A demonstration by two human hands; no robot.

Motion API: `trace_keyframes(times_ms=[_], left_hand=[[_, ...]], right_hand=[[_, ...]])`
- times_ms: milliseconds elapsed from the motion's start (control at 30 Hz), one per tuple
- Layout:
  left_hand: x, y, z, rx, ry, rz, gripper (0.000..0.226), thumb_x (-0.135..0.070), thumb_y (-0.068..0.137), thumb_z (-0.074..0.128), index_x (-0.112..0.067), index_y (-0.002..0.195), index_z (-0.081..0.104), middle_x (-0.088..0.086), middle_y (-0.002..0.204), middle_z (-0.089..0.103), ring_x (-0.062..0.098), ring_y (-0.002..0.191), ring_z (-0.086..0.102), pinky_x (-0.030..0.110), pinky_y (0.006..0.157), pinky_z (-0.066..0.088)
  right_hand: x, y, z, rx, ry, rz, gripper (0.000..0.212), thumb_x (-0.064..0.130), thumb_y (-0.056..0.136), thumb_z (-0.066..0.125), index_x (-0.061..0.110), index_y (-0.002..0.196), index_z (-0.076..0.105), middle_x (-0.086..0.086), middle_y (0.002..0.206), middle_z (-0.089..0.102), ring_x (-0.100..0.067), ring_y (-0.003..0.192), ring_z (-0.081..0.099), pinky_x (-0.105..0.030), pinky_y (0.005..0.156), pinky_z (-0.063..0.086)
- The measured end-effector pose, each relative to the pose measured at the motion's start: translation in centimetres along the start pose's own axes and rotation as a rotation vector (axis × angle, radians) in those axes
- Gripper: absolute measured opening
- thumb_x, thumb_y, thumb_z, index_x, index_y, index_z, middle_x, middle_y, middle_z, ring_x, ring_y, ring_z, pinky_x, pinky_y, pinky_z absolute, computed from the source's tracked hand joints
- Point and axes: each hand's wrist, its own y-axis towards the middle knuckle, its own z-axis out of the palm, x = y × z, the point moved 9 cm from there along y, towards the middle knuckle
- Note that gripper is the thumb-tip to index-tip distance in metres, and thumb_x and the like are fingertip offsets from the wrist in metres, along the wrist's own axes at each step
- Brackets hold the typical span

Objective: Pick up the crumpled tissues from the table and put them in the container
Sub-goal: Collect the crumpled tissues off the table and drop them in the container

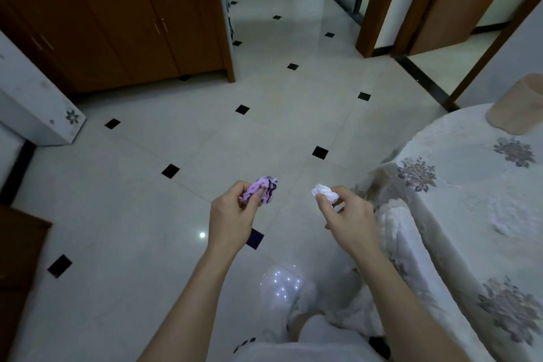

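Note:
My left hand (232, 214) is closed around a crumpled purple-and-black patterned tissue (264, 189), held out over the floor. A little to the right, my right hand (343, 211) pinches a crumpled white tissue (324, 192) between thumb and fingers. Both hands hover above the tiled floor, left of the table (470, 185), which wears a pale floral cloth. A beige container (517, 109) stands at the table's far edge, at the right border of the view, partly cut off.
Brown wooden cabinets (126, 29) line the back left wall, and a white box-like unit (38, 109) juts in from the left. Glossy tiles with small black squares cover the floor (205, 132). Door frames stand at the back right. My legs in white show at the bottom.

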Motion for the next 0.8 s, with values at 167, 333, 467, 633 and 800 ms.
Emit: trace_keyframes(times_ms=[167, 333, 467, 633, 800], left_hand=[[0.1, 7.4, 3.8, 0.069, 0.048, 0.033, 0.024, -0.046, 0.090, 0.062, -0.026, 0.075, 0.060, 0.003, 0.059, 0.052, 0.007, 0.047, 0.035, 0.018, 0.046, 0.030], [-1.3, 16.8, 9.3, 0.136, 0.073, 0.069, 0.025, -0.042, 0.090, 0.062, -0.025, 0.073, 0.059, -0.001, 0.055, 0.046, 0.009, 0.046, 0.034, 0.018, 0.045, 0.029], [-4.2, 24.5, 14.1, 0.185, 0.084, 0.100, 0.023, -0.035, 0.091, 0.064, -0.024, 0.072, 0.059, 0.003, 0.059, 0.050, 0.009, 0.047, 0.034, 0.019, 0.046, 0.029], [-7.1, 32.4, 19.8, 0.218, 0.043, 0.093, 0.026, -0.033, 0.091, 0.065, -0.022, 0.069, 0.057, -0.010, 0.050, 0.041, 0.009, 0.047, 0.031, 0.019, 0.045, 0.028], [-8.7, 37.8, 25.2, 0.273, 0.019, 0.112, 0.024, -0.032, 0.091, 0.066, -0.024, 0.069, 0.058, -0.011, 0.050, 0.042, 0.009, 0.046, 0.031, 0.017, 0.045, 0.028]], right_hand=[[-1.0, 6.8, 1.8, 0.005, -0.008, 0.052, 0.023, 0.045, 0.089, 0.059, 0.025, 0.079, 0.063, 0.007, 0.072, 0.065, -0.018, 0.062, 0.067, -0.039, 0.069, 0.055], [-2.4, 16.2, 1.8, -0.042, 0.035, 0.120, 0.031, 0.046, 0.090, 0.058, 0.022, 0.071, 0.058, 0.003, 0.068, 0.063, -0.018, 0.061, 0.067, -0.039, 0.066, 0.055], [-3.6, 23.9, -0.5, -0.084, 0.068, 0.166, 0.030, 0.046, 0.090, 0.059, 0.027, 0.068, 0.055, 0.007, 0.065, 0.061, -0.015, 0.062, 0.068, -0.037, 0.067, 0.055], [-5.7, 32.0, -4.1, -0.148, 0.058, 0.222, 0.031, 0.046, 0.088, 0.059, 0.021, 0.070, 0.056, 0.004, 0.064, 0.062, -0.017, 0.062, 0.067, -0.037, 0.066, 0.055], [-7.8, 37.3, -6.1, -0.197, 0.058, 0.268, 0.030, 0.044, 0.090, 0.060, 0.022, 0.070, 0.057, 0.002, 0.066, 0.065, -0.018, 0.061, 0.068, -0.038, 0.067, 0.056]])
